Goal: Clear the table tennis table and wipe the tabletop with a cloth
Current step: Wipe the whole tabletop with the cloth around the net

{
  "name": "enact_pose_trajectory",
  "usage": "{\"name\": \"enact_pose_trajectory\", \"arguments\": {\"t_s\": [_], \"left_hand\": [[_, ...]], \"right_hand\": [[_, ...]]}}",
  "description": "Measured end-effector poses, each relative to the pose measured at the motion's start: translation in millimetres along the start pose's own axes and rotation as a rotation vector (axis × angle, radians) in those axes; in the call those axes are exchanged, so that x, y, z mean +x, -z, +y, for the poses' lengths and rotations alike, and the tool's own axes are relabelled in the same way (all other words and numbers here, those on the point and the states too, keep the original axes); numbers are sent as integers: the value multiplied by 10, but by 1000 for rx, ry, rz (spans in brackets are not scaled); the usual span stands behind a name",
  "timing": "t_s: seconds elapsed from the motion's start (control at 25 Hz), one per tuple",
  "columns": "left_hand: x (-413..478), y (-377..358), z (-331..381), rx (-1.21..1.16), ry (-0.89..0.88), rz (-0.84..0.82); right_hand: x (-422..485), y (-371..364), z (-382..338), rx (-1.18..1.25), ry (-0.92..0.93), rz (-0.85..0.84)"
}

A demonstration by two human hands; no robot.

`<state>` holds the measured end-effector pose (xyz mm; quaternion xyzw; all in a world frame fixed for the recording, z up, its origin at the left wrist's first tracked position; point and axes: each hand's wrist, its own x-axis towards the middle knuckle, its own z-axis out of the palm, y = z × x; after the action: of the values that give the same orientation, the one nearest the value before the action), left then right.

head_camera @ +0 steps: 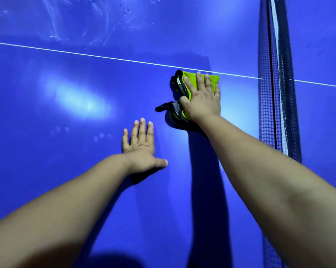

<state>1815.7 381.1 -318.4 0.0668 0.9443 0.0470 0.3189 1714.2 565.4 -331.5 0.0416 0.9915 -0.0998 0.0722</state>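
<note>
The green cloth with black edging lies right of frame centre on the blue worktop, just below the white line. The right hand presses it, fingers straight. The left hand rests flat, fingers spread, lower left. The net stands right.

The glossy blue bench carries a crumpled lime-green cloth with black trim, which lies just on the near side of a thin white line and near the dark mesh net standing across the top at the right. The right hand presses flat on the cloth, and the left hand rests flat on the bare surface close by. Pale streaky smears mark the far part beyond the line
</note>
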Motion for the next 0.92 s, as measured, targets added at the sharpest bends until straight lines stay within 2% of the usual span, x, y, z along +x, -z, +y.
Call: {"name": "enact_pose_trajectory", "arguments": {"t_s": [0.2,0.48,0.72,0.92], "left_hand": [[-116,-37,-12,-73,-27,81],[-720,-425,243,-25,-61,372],[-1517,-1025,274,39,-205,324],[-1854,-1227,229,106,-237,266]], "right_hand": [[-1258,-138,111,-3,-45,8],[-2995,-357,49,-33,-110,-25],[-4381,-603,-39,-39,-178,20],[-5456,-736,-112,-17,-220,4]]}}
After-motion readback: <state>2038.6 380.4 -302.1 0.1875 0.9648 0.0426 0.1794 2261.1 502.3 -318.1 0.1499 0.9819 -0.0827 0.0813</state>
